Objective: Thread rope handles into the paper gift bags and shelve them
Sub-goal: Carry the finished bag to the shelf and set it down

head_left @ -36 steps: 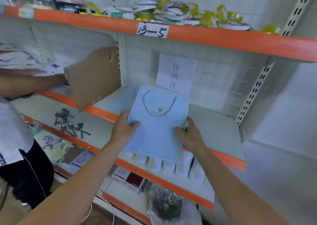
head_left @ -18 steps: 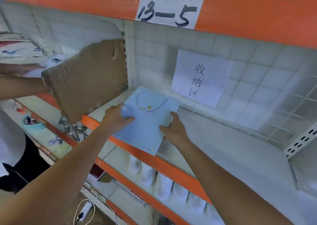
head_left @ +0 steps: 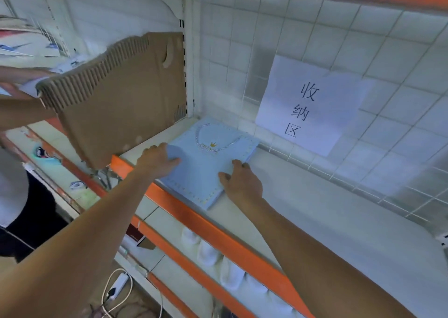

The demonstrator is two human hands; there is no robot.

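Blue bag [head_left: 208, 165] lies flat on the white shelf [head_left: 315, 208], back-left corner area, near the upright post; it sits on top of what looks like more blue bags, edges visible at its right side; rope handle [head_left: 213, 138] lies looped on the bag's face, around a small gold crown print; near corner of the bag is at the shelf's orange front lip [head_left: 194, 218].

Left hand [head_left: 157, 159] rests on the bag's left edge, fingers curled over it, thumb side on top; grip depth under the edge not visible. Right hand [head_left: 242, 182] sits at the bag's right edge, fingers bent, tips touching the paper; hard to tell whether it pinches or only presses.

Paper sign [head_left: 308, 107] with three black characters hangs on the wire grid behind; cardboard sheet [head_left: 116, 102] stands left of the post, held by another person's arm [head_left: 21, 114]; white rolls [head_left: 218, 262] on the shelf below.
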